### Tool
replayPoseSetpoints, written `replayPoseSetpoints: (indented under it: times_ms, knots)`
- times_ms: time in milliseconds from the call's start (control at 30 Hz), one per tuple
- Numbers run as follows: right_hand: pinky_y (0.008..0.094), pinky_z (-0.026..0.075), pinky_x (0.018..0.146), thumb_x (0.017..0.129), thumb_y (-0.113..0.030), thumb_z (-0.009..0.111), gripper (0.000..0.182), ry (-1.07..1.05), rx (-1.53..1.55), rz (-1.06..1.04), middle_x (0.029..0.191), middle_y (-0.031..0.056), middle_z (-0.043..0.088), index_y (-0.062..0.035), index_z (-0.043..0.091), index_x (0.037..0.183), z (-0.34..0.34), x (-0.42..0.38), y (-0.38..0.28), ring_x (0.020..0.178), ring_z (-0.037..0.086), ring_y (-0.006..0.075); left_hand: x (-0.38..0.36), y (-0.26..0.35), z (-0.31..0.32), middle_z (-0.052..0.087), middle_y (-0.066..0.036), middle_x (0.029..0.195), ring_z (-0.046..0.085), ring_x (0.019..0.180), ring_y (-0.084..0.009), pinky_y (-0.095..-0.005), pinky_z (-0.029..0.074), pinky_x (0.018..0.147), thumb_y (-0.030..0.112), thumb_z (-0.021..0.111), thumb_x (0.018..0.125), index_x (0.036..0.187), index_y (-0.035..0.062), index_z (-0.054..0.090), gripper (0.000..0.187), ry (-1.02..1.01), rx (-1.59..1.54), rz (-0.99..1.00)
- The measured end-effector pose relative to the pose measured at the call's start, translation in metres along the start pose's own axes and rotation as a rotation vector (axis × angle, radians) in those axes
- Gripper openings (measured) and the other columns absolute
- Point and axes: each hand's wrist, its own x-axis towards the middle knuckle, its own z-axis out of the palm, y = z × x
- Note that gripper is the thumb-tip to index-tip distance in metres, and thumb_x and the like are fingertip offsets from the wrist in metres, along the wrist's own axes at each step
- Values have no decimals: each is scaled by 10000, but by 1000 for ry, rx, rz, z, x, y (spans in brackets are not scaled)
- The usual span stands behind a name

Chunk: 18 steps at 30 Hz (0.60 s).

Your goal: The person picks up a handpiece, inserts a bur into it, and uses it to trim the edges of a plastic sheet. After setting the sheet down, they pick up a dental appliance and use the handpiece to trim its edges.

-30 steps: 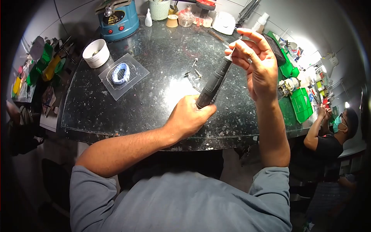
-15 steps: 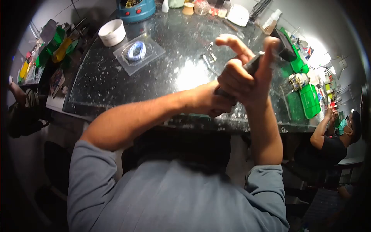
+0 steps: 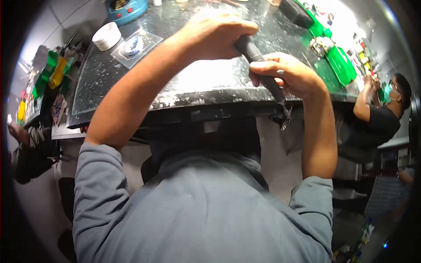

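A long black tool (image 3: 256, 55) with a shiny metal end (image 3: 285, 120) slants between my two hands above the front edge of the dark table. My left hand (image 3: 219, 37) wraps round its upper end, with the back of the hand toward me. Farther down, my right hand (image 3: 294, 72) closes on the middle of the tool, its thumb laid across the top. Past the right fingers, the metal end points down over the table edge. I cannot tell the tool's exact kind.
On the dark speckled table (image 3: 197, 94), a blue ring-shaped piece (image 3: 133, 46) lies on a clear plate (image 3: 151, 39). Near it are a white bowl (image 3: 106, 37) and a blue device (image 3: 127, 11). Green trays (image 3: 341, 65) line the right side, where a masked person (image 3: 386, 109) sits.
My hands have moved apart along the black tool, the left going up and away. The right hand has turned and lowered, its raised fingers now curled round the tool. The view has shifted.
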Motion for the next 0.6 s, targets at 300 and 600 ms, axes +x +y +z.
replayPoseSetpoints:
  times_ms: [300,600]
  knots:
    - [332,488,935,1013,-422,562,453,510,391,-629,1090,104,665,6,613,1154,3,69,21,1053,620,180,-20,41,45,581,-15,609,564,558,-126,-304,448,524,355,679,844,801,66,684,292,-218,-1004,-1153]
    - [257,278,503,905,-277,694,359,513,-30,-515,588,-66,488,-22,620,664,3,83,6,547,393,39,-37,37,36,514,-2,571,466,474,-101,-302,362,450,246,598,865,676,27,584,289,-117,-1353,-1061]
